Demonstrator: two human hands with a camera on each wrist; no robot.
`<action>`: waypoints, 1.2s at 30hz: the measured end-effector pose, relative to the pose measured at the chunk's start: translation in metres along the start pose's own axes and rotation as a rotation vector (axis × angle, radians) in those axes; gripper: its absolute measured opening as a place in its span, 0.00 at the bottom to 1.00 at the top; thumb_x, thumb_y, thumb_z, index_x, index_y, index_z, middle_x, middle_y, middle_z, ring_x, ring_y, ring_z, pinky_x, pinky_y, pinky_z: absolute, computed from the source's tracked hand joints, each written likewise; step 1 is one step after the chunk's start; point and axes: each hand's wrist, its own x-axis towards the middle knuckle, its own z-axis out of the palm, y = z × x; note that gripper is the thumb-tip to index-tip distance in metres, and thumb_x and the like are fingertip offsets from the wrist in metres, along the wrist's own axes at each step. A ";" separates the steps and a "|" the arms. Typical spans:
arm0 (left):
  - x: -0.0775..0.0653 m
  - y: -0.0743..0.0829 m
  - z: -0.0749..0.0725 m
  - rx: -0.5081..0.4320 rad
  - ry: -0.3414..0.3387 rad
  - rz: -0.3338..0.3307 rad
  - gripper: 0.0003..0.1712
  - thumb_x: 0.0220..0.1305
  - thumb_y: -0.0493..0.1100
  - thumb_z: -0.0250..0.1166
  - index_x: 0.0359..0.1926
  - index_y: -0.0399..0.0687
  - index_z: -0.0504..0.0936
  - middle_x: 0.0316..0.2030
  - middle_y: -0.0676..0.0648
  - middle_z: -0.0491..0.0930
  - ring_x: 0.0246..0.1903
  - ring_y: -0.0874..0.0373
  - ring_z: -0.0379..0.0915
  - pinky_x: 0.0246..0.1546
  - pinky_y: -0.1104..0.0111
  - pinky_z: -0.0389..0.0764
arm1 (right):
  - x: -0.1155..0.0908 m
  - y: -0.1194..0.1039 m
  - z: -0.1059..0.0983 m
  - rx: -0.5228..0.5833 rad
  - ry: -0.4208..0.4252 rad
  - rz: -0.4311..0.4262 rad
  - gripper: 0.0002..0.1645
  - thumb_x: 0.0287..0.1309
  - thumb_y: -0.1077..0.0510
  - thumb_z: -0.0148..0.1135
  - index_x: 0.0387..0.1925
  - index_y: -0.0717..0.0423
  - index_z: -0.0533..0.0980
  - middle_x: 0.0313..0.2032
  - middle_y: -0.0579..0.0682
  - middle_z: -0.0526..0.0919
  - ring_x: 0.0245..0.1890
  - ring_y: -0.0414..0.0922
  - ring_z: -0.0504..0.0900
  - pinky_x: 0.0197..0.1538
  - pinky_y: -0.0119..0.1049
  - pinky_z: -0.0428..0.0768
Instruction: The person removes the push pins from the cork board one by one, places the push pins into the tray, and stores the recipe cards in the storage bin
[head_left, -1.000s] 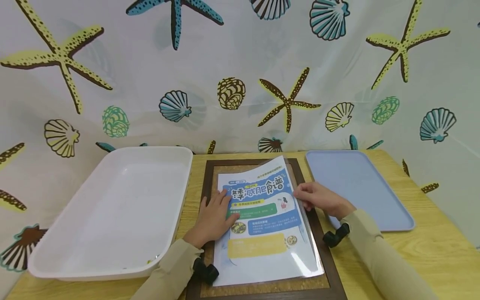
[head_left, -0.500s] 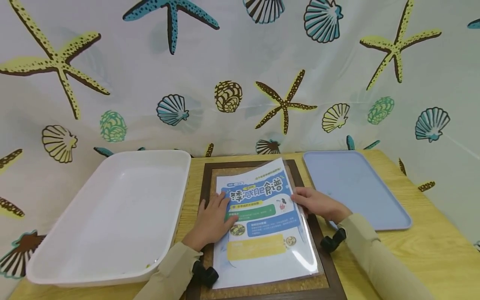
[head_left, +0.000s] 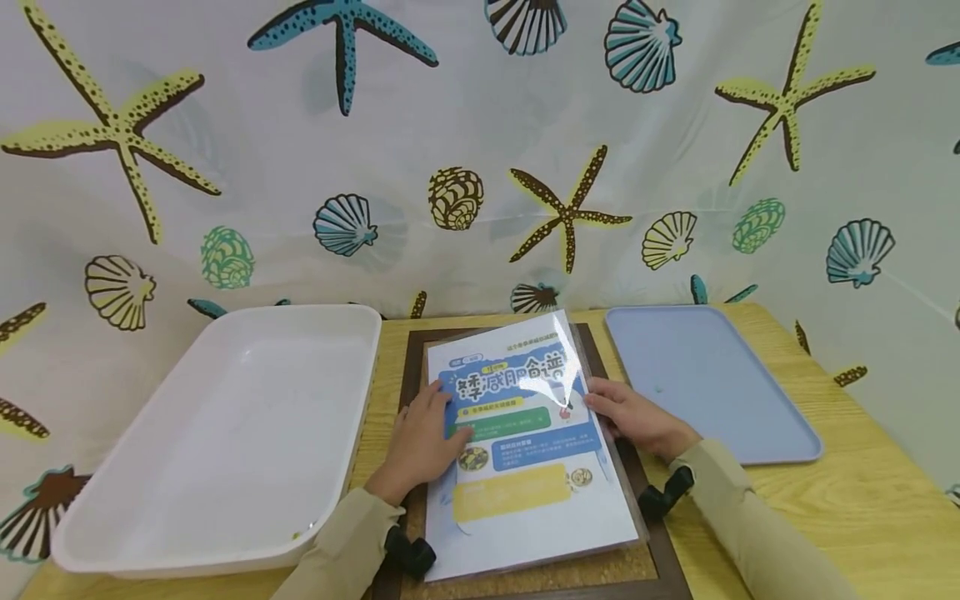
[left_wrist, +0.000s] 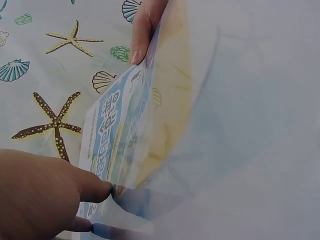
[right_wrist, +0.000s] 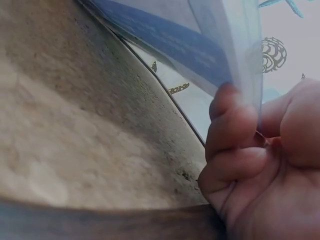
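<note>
A glossy printed sheet (head_left: 517, 450) in a clear plastic sleeve, with blue, green and yellow text blocks, overlaps a brown-framed cork board (head_left: 420, 583) in the head view. My left hand (head_left: 422, 446) is at its left side, fingers fairly straight; in the left wrist view, fingertips (left_wrist: 102, 190) touch the printed face, mirrored in its gloss. At the right edge my right hand (head_left: 637, 418) pinches the sheet. In the right wrist view its curled fingers (right_wrist: 235, 130) sit behind the raised edge, and a gap shows between sheet and cork (right_wrist: 100, 130).
On the left stands a large white tray (head_left: 367, 400), with tiny coloured bits near its front corner. A pale blue tray (head_left: 712, 375) lies to the right on the wooden table (head_left: 847, 500). Behind hangs a curtain (head_left: 465, 108) printed with shells and starfish.
The sheet's top edge, bent before, now runs straighter, and its upper left part has come up a little. Glare has moved up onto the title. Both hands stay at its sides.
</note>
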 end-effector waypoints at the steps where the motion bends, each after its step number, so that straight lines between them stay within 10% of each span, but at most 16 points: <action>1: 0.000 0.001 -0.001 -0.006 0.016 -0.015 0.32 0.63 0.47 0.63 0.62 0.32 0.68 0.69 0.31 0.56 0.69 0.35 0.54 0.66 0.40 0.55 | 0.000 0.001 0.000 0.004 0.004 0.000 0.22 0.76 0.55 0.36 0.55 0.71 0.64 0.34 0.49 0.83 0.23 0.37 0.76 0.25 0.26 0.69; 13: 0.002 0.003 -0.004 -0.088 0.118 -0.156 0.36 0.66 0.48 0.59 0.70 0.41 0.61 0.63 0.33 0.68 0.59 0.38 0.64 0.54 0.45 0.61 | -0.001 0.009 -0.005 0.104 0.006 -0.058 0.28 0.76 0.49 0.36 0.65 0.67 0.58 0.39 0.44 0.84 0.29 0.37 0.81 0.26 0.26 0.72; 22: 0.007 0.003 -0.005 -0.394 0.117 -0.131 0.30 0.70 0.38 0.54 0.70 0.39 0.59 0.46 0.37 0.78 0.39 0.51 0.76 0.38 0.63 0.76 | -0.004 0.012 -0.011 0.164 0.055 0.034 0.30 0.77 0.51 0.33 0.69 0.68 0.52 0.42 0.47 0.84 0.35 0.39 0.84 0.35 0.30 0.79; 36: 0.009 0.014 -0.025 -0.556 0.058 -0.315 0.32 0.69 0.39 0.58 0.70 0.43 0.58 0.49 0.34 0.78 0.41 0.49 0.79 0.40 0.66 0.81 | -0.012 -0.009 -0.004 -0.057 0.246 0.089 0.25 0.76 0.52 0.39 0.62 0.66 0.60 0.47 0.64 0.81 0.34 0.43 0.84 0.36 0.32 0.80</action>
